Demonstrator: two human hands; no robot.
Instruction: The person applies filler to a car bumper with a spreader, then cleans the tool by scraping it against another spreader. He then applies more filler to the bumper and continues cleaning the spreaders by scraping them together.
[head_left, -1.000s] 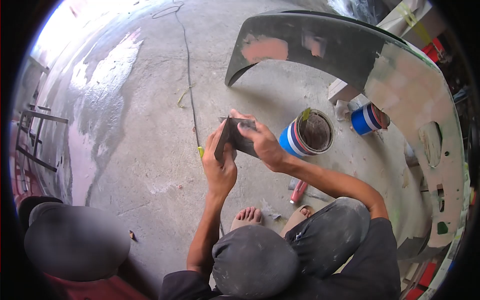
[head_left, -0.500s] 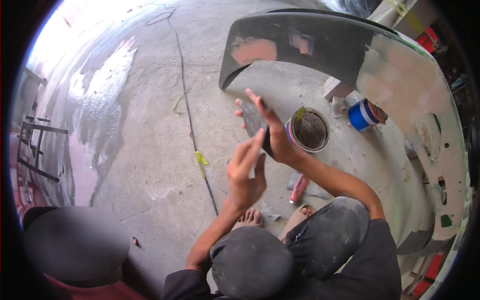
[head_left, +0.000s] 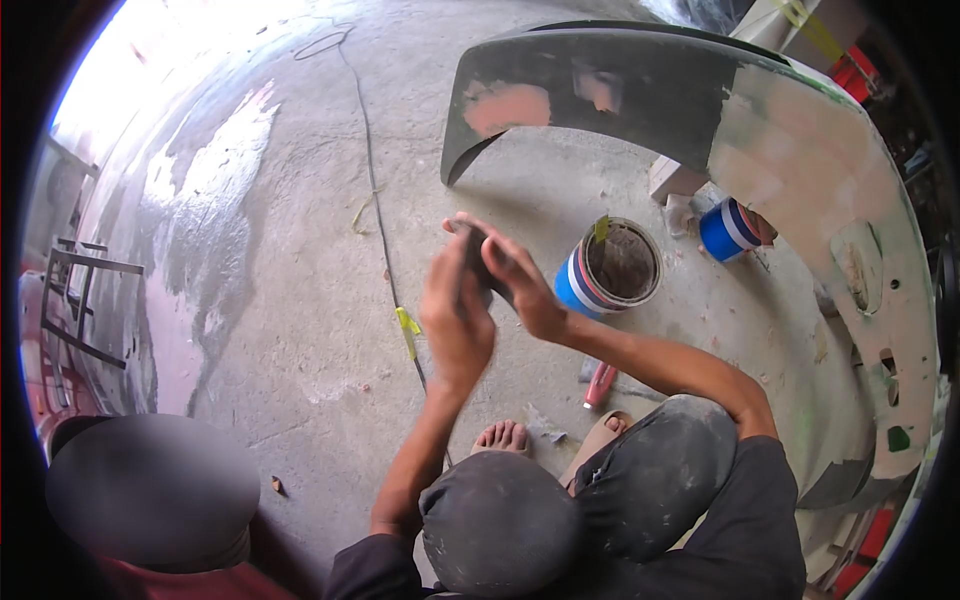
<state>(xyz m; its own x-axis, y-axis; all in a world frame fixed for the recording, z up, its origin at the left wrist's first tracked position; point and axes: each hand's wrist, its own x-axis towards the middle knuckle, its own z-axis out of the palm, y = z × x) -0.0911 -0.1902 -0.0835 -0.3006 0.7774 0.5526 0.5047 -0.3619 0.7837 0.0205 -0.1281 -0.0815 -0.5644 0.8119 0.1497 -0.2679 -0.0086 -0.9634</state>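
My left hand [head_left: 455, 315] and my right hand [head_left: 525, 285] are raised in front of my knees, facing each other with the fingers up. Between them is a dark grey sheet [head_left: 483, 262], which looks like sandpaper. The right fingers curl behind it, and the left palm presses against its near side. Part of the sheet is hidden by the fingers, and some blur covers the left hand. Just right of my right hand stands a blue, white and red paint can [head_left: 575, 285] holding murky dark contents. Below my right forearm lies a red tool [head_left: 601, 385].
A large car bumper [head_left: 640, 75], dark grey with pink and beige filler patches, curves around the right. A smaller blue can [head_left: 728, 230] sits inside its curve. A black cable [head_left: 380, 225] crosses the floor. Another person [head_left: 150, 490] is at lower left, near a metal frame [head_left: 85, 300].
My left hand has moved left and up and flattened against the sheet. My right hand has shifted slightly down and left. The white scrap by my left fingers is out of sight.
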